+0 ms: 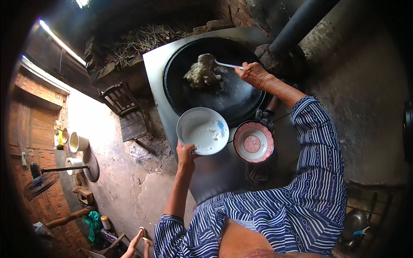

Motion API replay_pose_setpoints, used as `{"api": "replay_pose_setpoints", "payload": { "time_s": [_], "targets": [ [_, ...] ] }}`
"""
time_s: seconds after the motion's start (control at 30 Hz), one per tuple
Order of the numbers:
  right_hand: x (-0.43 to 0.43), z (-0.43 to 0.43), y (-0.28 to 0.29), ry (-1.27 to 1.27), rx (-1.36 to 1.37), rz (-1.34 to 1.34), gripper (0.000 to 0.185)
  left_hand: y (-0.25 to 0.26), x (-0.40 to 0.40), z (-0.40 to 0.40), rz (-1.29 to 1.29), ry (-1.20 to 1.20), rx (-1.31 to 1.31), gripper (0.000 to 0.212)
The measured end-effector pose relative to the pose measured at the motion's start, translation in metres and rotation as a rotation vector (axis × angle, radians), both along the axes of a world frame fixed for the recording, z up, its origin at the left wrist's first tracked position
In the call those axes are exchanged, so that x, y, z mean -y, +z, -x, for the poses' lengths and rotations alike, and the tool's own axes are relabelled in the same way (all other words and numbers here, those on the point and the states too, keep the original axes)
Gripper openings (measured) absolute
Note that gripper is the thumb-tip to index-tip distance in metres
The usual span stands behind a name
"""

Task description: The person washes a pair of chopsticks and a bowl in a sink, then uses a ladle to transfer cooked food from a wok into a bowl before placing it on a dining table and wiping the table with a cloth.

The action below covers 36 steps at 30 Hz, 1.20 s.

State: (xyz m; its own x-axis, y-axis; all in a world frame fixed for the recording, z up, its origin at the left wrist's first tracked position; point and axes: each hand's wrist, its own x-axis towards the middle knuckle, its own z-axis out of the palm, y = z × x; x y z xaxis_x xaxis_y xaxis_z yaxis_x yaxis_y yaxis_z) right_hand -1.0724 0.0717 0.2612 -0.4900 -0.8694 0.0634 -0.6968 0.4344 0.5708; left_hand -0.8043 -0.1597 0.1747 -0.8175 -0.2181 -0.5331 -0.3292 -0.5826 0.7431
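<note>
My left hand [186, 157] grips the near-left rim of a white enamel basin [201, 129] with a blue flower print; a few pale scraps cling inside it. The basin is tilted at the near edge of a large black wok [238, 100] set into the stove. My right hand [255, 75] holds the handle of a metal ladle or spatula [227, 64] over the wok. Its head reaches a lumpy pale mass of what looks like cooked rice [201, 74], which partly hides it. A pink-and-white bowl [254, 142] sits on the stove beside the basin, with nothing in it.
A metal stovetop edge [154, 69] surrounds the wok. A dark stovepipe [300, 24] rises at the back right. Dry twigs [148, 40] lie behind the stove. To the left stand a wooden chair [130, 117] and a pedestal fan [42, 183]. Another person's feet [143, 233] show at the bottom.
</note>
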Motion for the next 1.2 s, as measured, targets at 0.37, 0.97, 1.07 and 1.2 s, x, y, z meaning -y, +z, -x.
{"api": "replay_pose_setpoints", "payload": {
  "time_s": [0.37, 0.97, 1.07, 1.2],
  "targets": [
    [-0.094, 0.01, 0.061, -0.524, 0.691, 0.211, 0.022, -0.003, -0.001, 0.055, -0.219, -0.194, -0.041, 0.057],
    [-0.025, 0.107, -0.091, -1.11, 1.416, 0.625, 0.013, -0.092, -0.029, 0.211, -0.544, 0.045, 0.276, 0.062],
    [-0.025, 0.128, -0.091, -0.944, 1.0, 0.462, 0.017, -0.105, -0.037, 0.222, -0.606, 0.121, 0.371, 0.059],
    [0.01, 0.125, -0.053, -0.555, 0.599, 0.353, 0.019, -0.121, -0.024, 0.243, -0.635, 0.114, 0.41, 0.056]
  ]
}}
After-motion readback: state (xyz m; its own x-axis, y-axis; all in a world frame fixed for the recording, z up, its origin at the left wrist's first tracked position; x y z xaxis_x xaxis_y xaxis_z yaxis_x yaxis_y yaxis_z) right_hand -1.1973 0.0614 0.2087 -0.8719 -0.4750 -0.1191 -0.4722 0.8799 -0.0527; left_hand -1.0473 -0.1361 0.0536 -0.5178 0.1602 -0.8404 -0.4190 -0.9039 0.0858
